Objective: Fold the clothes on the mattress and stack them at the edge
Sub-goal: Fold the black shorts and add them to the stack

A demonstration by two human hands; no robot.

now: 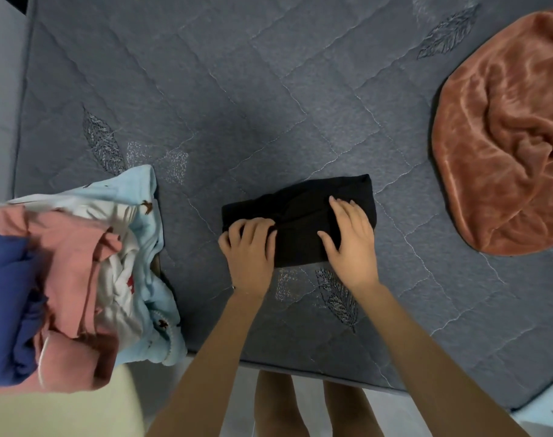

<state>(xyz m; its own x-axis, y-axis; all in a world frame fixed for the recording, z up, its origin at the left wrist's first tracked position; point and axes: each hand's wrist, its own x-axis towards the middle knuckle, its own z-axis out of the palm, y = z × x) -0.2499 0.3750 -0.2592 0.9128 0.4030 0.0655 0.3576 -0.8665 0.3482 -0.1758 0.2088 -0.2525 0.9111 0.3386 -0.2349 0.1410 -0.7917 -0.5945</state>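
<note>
Near left corner of the mattress [237,89]: a heap of clothes [89,272] in navy, pink, white and pale blue. It lies loose rather than squared, and its near side is blurred.

Near edge, centre: the black garment [303,212] lies flat as a compact oblong, already folded down, well apart from the heap. The left hand [248,250] has its fingers curled over the garment's left end and appears to pinch a gathered fold there. The right hand [350,238] lies flat on the right half, fingers spread, pressing down.

Step in hand, by judgement: closing the final fold. To do it well, the flat hand should pin the right half so the layers do not slide, while the pinched end is carried across and laid edge to edge. The creases bunched at the middle should then be smoothed outward before the piece is lifted. Soft knit of this kind is likely to slump if lifted by one end, so support from beneath is advisable.

Right edge: a rust velvet cloth [505,152] lies crumpled and unfolded.

Surface: grey-blue quilted ticking with stitched leaf motifs, lying flat. Near right corner: a scrap of pale blue printed fabric [546,411], mostly out of view.

Room: pale floor [243,398] beyond the near edge, with the person's legs standing on it.
</note>
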